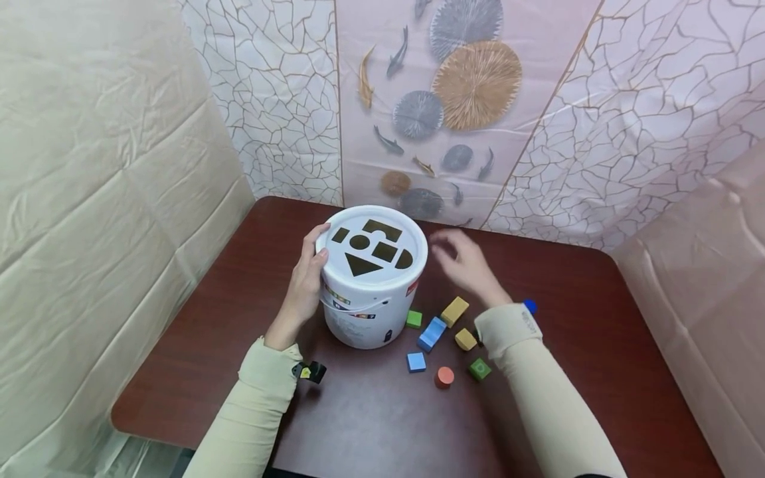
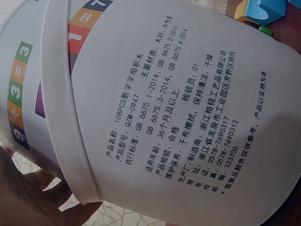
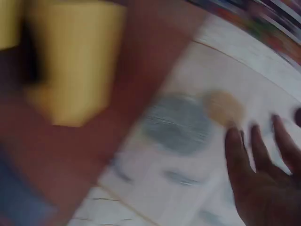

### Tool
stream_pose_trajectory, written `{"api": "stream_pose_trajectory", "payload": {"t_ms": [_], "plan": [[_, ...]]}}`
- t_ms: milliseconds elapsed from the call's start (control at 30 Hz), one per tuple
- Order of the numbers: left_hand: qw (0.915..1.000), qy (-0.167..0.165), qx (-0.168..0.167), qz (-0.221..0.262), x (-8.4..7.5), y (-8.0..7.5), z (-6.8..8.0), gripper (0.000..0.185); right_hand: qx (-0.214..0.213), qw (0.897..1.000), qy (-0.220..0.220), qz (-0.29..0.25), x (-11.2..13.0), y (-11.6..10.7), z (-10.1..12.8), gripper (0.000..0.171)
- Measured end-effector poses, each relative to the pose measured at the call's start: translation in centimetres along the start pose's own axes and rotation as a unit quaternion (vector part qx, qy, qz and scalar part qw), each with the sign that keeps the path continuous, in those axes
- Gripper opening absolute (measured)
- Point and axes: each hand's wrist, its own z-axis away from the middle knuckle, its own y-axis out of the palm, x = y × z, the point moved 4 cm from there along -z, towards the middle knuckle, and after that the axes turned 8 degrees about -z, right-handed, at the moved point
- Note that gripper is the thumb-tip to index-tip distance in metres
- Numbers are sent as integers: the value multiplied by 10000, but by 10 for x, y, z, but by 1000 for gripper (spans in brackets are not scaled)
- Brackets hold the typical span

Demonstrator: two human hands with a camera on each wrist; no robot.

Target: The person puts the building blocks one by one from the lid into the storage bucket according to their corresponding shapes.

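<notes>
A white bucket [image 1: 370, 292] with a shape-sorter lid [image 1: 373, 249] stands on the dark red table [image 1: 568, 312]. My left hand [image 1: 306, 282] grips its left side, thumb on the lid's rim. The left wrist view shows the bucket's printed wall [image 2: 188, 117] up close. My right hand [image 1: 463, 260] hovers to the right of the lid, fingers spread and holding nothing; the right wrist view is blurred and shows straight fingers [image 3: 256, 165]. Below it lie several small blocks: a yellow one [image 1: 455, 311], a long blue one [image 1: 431, 333], a blue cube [image 1: 416, 362], an orange cylinder [image 1: 444, 376], and green ones [image 1: 414, 318].
Patterned sheets cover the walls behind the table [image 1: 418, 119] and to both sides. Another green block [image 1: 479, 368] and a yellow one [image 1: 465, 339] lie beside my right sleeve. A small blue piece [image 1: 530, 306] sits behind my right wrist.
</notes>
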Motion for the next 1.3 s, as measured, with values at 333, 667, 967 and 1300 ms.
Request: {"api": "stream_pose_trajectory", "payload": {"t_ms": [333, 667, 967, 1300], "plan": [[9999, 49, -77, 46, -2, -1, 0, 53, 2347, 9578, 637, 1533, -23, 76, 50, 31], [9999, 21, -111, 20, -1, -1, 0, 53, 702, 9913, 475, 1009, 11, 7, 17, 25], [9998, 47, -177, -4, -1, -3, 0, 52, -588, 9966, -500, -291, 113, -22, -27, 34], [9999, -95, 72, -34, 0, 1, 0, 54, 617, 9940, -876, 201, 155, 49, -67, 38]]}}
